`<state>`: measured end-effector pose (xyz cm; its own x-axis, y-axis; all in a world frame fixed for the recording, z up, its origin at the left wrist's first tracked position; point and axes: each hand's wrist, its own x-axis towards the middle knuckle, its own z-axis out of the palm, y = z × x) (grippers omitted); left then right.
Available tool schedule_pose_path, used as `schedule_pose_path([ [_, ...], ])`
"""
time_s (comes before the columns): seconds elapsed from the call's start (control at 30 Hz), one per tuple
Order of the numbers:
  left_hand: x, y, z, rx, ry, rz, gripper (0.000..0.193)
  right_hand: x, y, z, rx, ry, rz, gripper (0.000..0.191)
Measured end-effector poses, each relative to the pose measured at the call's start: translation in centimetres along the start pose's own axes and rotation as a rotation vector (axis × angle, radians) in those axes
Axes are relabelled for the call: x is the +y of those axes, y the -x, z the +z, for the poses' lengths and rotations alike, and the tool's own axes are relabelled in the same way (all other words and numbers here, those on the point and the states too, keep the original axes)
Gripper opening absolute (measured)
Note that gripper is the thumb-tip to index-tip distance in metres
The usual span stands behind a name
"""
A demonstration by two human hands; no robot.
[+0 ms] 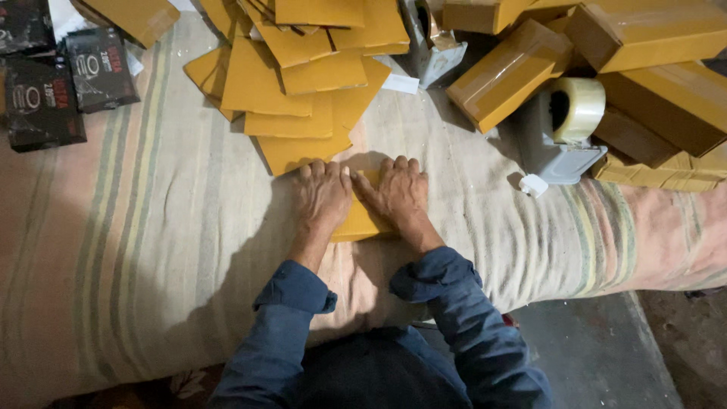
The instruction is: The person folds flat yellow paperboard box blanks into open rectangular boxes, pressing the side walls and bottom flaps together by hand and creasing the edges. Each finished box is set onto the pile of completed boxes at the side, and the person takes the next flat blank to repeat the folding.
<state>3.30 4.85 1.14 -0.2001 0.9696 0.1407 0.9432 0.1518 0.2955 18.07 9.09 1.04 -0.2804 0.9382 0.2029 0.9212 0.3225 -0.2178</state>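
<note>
**A:** Big picture first: a striped cloth [151,250] covers the whole bed, pale with faded green and brown bands, and everything sits on it.

**B:** And top right, look at that heap of taped brown boxes [651,68], stacked at all angles, one long box [506,74] tipped down toward the middle.

**A:** Next down in size, the pile of flat yellow cardboard sheets [303,83], fanned out just beyond the hands, its nearest sheet almost touching the fingertips.

**B:** Far left, well apart, dark printed packets [45,83] lying on the cloth.

**A:** Right of the hands, a grey tape dispenser [564,144] with a roll of clear tape [579,108] on it, wedged against the box heap. A small white piece [533,185] lies beside its base.

**B:** Now the action. One yellow cardboard piece [362,221] lies flat on the cloth, dead centre, close to the bed's near edge.

**A:** Left hand [322,195] pressed palm-down on its left part, fingers stretched flat and close together, gripping nothing.

**B:** Right hand [400,193] the same on its right part, flat, fingers extended. The two hands sit side by side and hide most of the piece.
</note>
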Motion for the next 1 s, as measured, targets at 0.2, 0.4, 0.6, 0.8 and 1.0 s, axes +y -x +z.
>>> schedule_pose_path([
  [0.2, -0.4, 0.2, 0.3, 0.011, 0.053, 0.006, 0.045, 1.0, 0.5, 1.0, 0.095, -0.096, -0.025, 0.044],
  [0.4, -0.4, 0.9, 0.1, 0.080, 0.052, 0.063, 0.052, 0.9, 1.0, 1.3, 0.248, -0.022, -0.136, 0.048],
  [0.6, -1.2, 1.2, 0.5, 0.042, 0.101, 0.049, 0.047, 0.6, 1.6, -0.2, 0.148, -0.156, -0.060, 0.035],
  [0.8, -1.4, 1.7, 1.0, 0.097, 0.189, -0.033, 0.070, 0.1, 2.8, -0.5, 0.387, 0.019, -0.137, 0.063],
  [1.0, -1.5, 2.6, 0.7, 0.018, 0.178, -0.165, 0.056, 0.5, 3.2, -0.3, 0.184, -0.118, -0.004, 0.036],
])
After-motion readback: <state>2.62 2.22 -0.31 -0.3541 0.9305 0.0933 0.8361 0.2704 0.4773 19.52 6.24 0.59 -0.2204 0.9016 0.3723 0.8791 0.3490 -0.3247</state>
